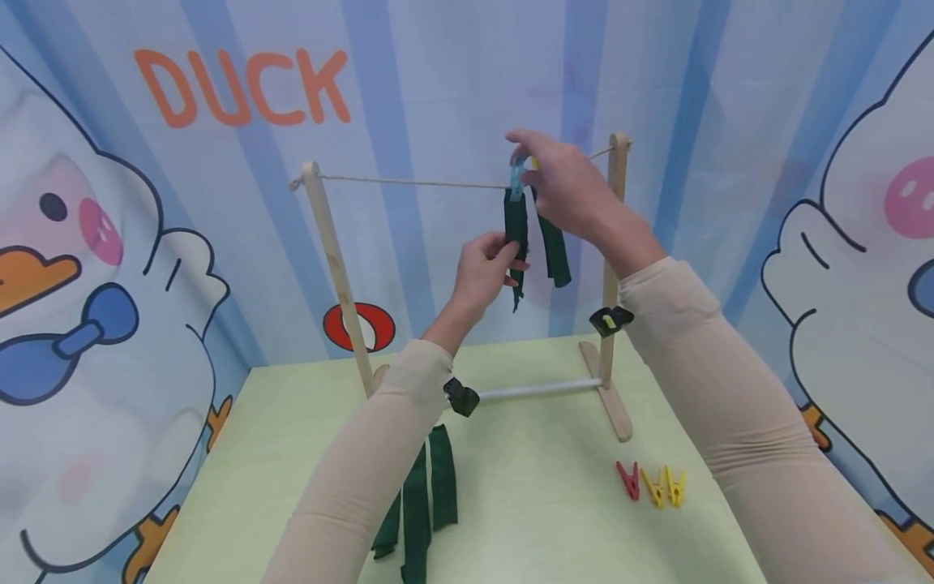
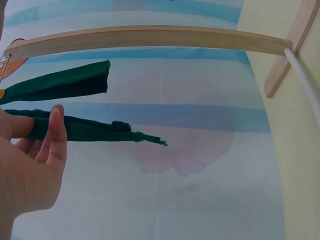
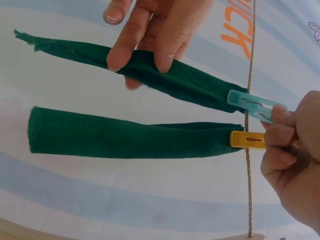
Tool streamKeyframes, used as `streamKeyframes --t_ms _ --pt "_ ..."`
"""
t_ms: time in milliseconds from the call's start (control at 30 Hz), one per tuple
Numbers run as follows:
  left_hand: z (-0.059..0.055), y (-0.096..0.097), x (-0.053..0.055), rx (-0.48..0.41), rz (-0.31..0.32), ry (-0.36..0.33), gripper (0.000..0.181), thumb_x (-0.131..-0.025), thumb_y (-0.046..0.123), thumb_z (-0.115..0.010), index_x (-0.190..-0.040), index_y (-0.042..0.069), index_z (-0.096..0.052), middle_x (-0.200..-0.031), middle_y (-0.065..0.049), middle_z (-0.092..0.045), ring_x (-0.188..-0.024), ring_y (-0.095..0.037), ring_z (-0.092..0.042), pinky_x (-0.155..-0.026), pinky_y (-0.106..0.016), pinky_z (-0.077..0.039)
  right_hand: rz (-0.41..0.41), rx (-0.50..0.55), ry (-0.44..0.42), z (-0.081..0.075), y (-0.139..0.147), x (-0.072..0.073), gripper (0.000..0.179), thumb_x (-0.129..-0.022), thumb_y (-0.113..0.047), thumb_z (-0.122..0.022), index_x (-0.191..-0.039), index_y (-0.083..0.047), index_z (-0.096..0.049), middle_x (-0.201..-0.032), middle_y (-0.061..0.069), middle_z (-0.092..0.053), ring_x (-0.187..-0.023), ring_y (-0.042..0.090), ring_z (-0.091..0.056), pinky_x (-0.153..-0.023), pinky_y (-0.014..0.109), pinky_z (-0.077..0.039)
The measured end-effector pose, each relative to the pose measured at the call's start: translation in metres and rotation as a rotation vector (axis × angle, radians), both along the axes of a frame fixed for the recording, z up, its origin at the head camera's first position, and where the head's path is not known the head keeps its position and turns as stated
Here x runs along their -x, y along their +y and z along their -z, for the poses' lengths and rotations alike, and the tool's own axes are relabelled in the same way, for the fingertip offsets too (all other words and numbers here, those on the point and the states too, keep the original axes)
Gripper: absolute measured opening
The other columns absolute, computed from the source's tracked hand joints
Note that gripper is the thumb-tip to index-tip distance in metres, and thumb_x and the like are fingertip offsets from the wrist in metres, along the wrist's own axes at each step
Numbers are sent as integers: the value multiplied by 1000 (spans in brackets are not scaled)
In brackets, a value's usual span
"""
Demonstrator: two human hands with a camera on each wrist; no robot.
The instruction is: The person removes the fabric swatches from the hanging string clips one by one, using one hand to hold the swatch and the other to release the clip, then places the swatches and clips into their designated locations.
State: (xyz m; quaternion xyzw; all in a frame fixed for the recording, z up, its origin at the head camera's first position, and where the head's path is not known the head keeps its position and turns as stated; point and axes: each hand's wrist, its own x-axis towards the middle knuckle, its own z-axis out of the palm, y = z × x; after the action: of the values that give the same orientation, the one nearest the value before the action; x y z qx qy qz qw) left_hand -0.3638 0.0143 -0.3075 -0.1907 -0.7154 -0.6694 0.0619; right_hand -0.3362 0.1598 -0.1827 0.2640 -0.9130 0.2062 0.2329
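Note:
Two dark green cloth strips hang from a twine line (image 3: 252, 60) strung between wooden posts. A light blue clothespin (image 3: 242, 101) sits over the line at the top of one green strip (image 3: 190, 85). My right hand (image 1: 565, 186) pinches that blue clothespin by its handle end. Lower on the same strip, my left hand (image 1: 483, 268) holds the cloth between thumb and fingers. Beside it, the other green strip (image 3: 100, 132) is fixed to the line by a yellow clothespin (image 3: 245, 139), partly covered by my right fingers.
Several green strips (image 1: 416, 503) lie on the pale yellow table (image 1: 525, 503), partly behind my left sleeve. One red clothespin (image 1: 628, 480) and two yellow clothespins (image 1: 653, 487) lie at the right. A white rod (image 1: 540, 389) joins the feet of the left post (image 1: 336, 268) and right post (image 1: 611, 324).

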Motion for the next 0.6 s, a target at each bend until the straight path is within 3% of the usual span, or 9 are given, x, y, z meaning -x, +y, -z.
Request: streamKeyframes --t_ms 133,333,600 --pt "1 -1 1 13 5 3 24 -104 21 -57 -117 4 -67 -105 -8 -71 -88 -19 -72 -67 -30 -58 -2 35 -4 -1 0 -2 54 -101 1 -52 -151 -10 -34 -135 11 -62 -91 24 -68 -74 33 -54" --pt "2 -3 2 11 -14 -5 24 -104 21 -57 -116 3 -67 -104 -9 -71 -88 -20 -72 -68 -30 -58 49 78 22 -1 -1 -5 38 -100 -1 -55 -138 -3 -52 -127 12 -67 -109 23 -68 -86 35 -56" --pt "2 -6 1 7 -26 9 24 -104 21 -56 -114 2 -66 -103 -11 -71 -90 -23 -71 -69 -30 -58 75 118 123 3 -3 -1 25 -99 -2 -59 -123 1 -67 -113 13 -73 -101 23 -71 -81 36 -58"
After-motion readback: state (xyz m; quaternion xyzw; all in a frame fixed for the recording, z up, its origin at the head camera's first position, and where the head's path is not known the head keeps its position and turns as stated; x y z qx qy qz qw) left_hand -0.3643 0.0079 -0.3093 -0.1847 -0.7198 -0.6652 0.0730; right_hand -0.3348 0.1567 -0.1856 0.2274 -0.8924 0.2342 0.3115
